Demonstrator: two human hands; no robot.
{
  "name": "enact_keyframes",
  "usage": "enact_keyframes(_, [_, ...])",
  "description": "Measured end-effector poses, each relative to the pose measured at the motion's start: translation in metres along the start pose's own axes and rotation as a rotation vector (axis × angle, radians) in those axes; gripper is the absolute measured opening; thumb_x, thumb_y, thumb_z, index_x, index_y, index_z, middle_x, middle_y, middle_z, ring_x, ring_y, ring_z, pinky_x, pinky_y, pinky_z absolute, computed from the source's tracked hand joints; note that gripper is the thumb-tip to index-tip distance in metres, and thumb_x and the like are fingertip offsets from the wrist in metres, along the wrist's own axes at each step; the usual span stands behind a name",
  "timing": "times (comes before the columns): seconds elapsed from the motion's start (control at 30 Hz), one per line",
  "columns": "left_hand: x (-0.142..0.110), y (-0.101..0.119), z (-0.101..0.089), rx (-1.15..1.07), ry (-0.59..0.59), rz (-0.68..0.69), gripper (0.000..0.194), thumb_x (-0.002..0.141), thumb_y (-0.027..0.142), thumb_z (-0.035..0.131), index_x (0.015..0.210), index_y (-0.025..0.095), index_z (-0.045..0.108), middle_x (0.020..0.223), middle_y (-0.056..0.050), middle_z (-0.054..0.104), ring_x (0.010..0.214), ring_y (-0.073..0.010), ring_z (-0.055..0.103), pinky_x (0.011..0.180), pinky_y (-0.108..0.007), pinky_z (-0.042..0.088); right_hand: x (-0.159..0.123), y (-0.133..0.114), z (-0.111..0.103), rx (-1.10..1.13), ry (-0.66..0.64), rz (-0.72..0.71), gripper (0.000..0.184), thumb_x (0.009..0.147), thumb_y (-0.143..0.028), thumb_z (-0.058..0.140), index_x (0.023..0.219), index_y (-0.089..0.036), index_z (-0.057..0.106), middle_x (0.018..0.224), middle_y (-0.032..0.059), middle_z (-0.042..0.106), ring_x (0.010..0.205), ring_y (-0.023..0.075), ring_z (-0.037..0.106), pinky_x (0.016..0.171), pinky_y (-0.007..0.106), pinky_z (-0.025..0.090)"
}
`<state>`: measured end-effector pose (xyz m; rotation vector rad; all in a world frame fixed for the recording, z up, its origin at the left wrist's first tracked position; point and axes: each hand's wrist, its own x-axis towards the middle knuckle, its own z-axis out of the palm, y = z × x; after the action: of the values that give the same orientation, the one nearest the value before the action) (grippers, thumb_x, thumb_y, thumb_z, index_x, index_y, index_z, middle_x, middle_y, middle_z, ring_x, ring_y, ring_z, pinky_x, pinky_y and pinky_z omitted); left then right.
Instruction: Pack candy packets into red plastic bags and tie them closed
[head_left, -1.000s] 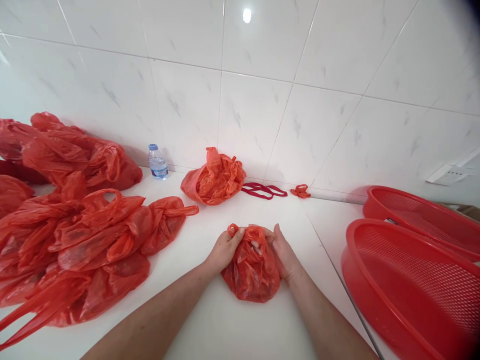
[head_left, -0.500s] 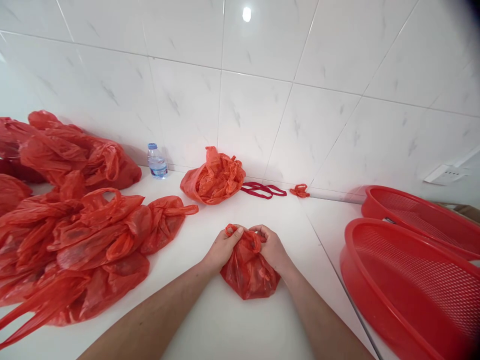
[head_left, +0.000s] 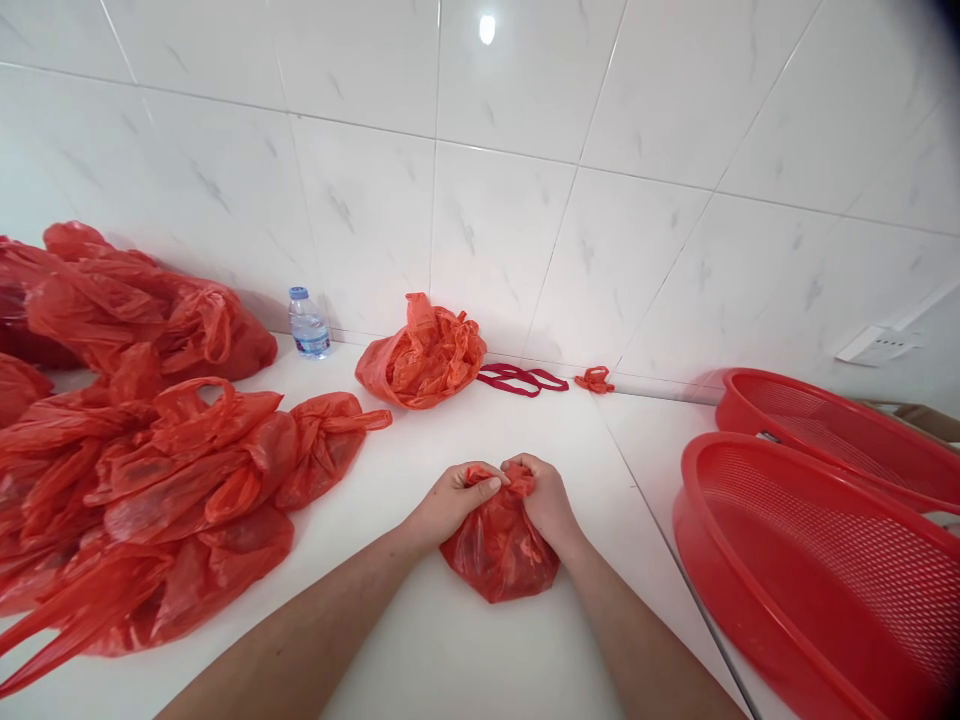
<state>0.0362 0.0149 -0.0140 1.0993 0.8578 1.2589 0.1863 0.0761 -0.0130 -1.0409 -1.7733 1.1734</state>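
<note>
Counter: white smooth countertop [head_left: 465, 650], running back to a wall of white marbled tiles [head_left: 525, 150]; a seam in the counter runs just right of the small bag.
Bag pile: large heap of crumpled red plastic bags [head_left: 142, 470], well left of the small bag, spreading toward the counter's near-left edge.
Baskets: two round red perforated plastic baskets [head_left: 817, 560], well right of the small bag, the rear one partly tucked behind the front one, both cut off by the right edge of view.
Open bag: loose red-orange plastic bag [head_left: 424, 355], behind the small bag, against the wall.
Small bag: small filled red plastic bag [head_left: 499, 550], resting on the counter at centre, directly in front of the person.
Left hand: left hand [head_left: 450, 500], closed on the bag's gathered top from the left.
Right hand: right hand [head_left: 544, 495], closed on the same gathered top from the right, knuckles touching the left hand's fingertips.
Change: a second ago the bag's handles stood up as open loops between spread fingers; now both fists have drawn together and the loops are bunched out of sight, which looks like a knot being pulled tight.
Bottle: small clear plastic water bottle with blue cap [head_left: 307, 325], behind and left of the small bag, at the wall.
Straps: dark red flat loops [head_left: 521, 378] and a tiny red plastic scrap [head_left: 595, 379], behind the small bag at the wall.
Open room: bare counter lies on every side of the small bag, widest in front and behind.
</note>
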Motion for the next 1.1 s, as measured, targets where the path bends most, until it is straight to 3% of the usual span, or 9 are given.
enact_keyframes(0.1, [0.0,-0.002,0.0,0.036,0.016,-0.026,0.025,0.08,0.038,0.061,0.086,0.014,0.067,0.08,-0.004,0.065,0.072,-0.0156,0.059,0.071,-0.03,0.046,0.003,0.001,-0.004,0.149,-0.068,0.096,0.024,0.064,-0.018,0.058,0.087,-0.02,0.065,0.075,-0.002,0.062,0.063,0.0123,0.054,0.06,0.024,0.042])
enact_keyframes(0.27, [0.0,-0.002,0.003,0.052,0.065,-0.017,0.026,0.079,0.039,0.062,0.087,0.015,0.068,0.078,-0.003,0.065,0.072,-0.0147,0.058,0.071,-0.028,0.045,0.006,0.004,-0.012,0.466,-0.212,0.26,0.03,0.062,-0.015,0.059,0.091,-0.019,0.065,0.072,0.0,0.063,0.061,0.0137,0.056,0.06,0.026,0.045])
enact_keyframes(0.37, [0.0,-0.001,0.002,0.087,0.089,0.025,0.028,0.081,0.039,0.059,0.096,0.017,0.068,0.086,-0.004,0.066,0.08,-0.0168,0.059,0.076,-0.03,0.046,0.005,0.004,-0.018,0.694,-0.268,0.271,0.032,0.065,-0.02,0.062,0.098,-0.019,0.064,0.083,0.0036,0.066,0.072,0.0172,0.061,0.07,0.03,0.047])
enact_keyframes(0.47, [0.0,-0.001,0.0,0.185,0.114,0.068,0.03,0.084,0.039,0.055,0.102,0.02,0.068,0.096,-0.005,0.065,0.088,-0.0183,0.058,0.082,-0.031,0.045,0.007,0.005,-0.024,0.817,-0.23,0.245,0.028,0.072,-0.033,0.063,0.097,-0.021,0.063,0.089,0.0044,0.065,0.078,0.0181,0.061,0.075,0.033,0.047])
enact_keyframes(0.67, [0.0,-0.003,-0.002,0.542,0.212,0.258,0.03,0.088,0.038,0.047,0.107,0.025,0.067,0.097,-0.005,0.056,0.094,-0.0185,0.055,0.087,-0.033,0.044,0.02,0.021,-0.037,0.378,0.112,0.108,0.027,0.065,-0.036,0.067,0.085,-0.022,0.057,0.077,0.0004,0.061,0.07,0.0165,0.058,0.069,0.032,0.047])
enact_keyframes(0.87, [-0.005,-0.003,0.001,0.869,0.261,0.562,0.027,0.089,0.021,0.043,0.101,0.026,0.066,0.113,-0.007,0.053,0.107,-0.0214,0.047,0.092,-0.04,0.04,0.032,0.041,-0.063,0.017,0.432,0.062,0.021,0.069,-0.032,0.055,0.086,-0.02,0.058,0.083,0.0026,0.06,0.079,0.0189,0.054,0.073,0.032,0.04])
enact_keyframes(1.1, [-0.012,-0.002,0.021,1.004,-0.036,0.799,0.027,0.079,0.001,0.042,0.089,0.018,0.061,0.088,-0.006,0.062,0.084,-0.0172,0.051,0.078,-0.032,0.043,0.032,0.052,-0.083,-0.259,0.582,0.063,0.025,0.073,-0.029,0.042,0.089,-0.02,0.058,0.09,0.0046,0.061,0.082,0.0203,0.055,0.073,0.031,0.039])
